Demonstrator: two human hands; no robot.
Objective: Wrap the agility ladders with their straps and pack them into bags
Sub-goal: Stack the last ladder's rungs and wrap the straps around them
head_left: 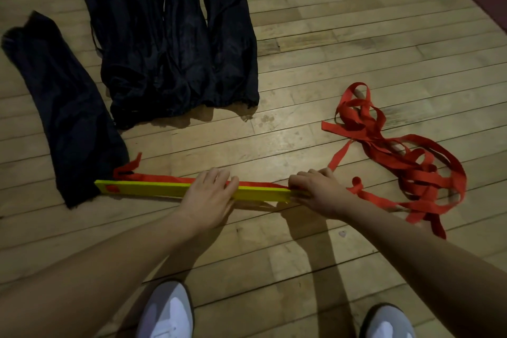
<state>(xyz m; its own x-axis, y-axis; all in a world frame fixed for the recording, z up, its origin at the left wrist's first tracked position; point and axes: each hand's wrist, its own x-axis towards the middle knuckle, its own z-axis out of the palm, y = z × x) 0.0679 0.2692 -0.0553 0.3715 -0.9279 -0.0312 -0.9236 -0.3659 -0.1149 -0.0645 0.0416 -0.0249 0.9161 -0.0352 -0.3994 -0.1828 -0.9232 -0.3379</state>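
Your left hand (209, 192) presses flat on the stacked yellow rungs (153, 189); your right hand (315, 191) pinches their end. Straps (395, 153) sprawl loose at three o'clock, bags (175, 44) empty at eleven: wrapping barely begun.

Bare floor (288, 123) lies open beyond both hands (208, 197). Dark bags (175, 44) block the far left; tangled red straps (406, 162) crowd the space right of the right hand (318, 192).
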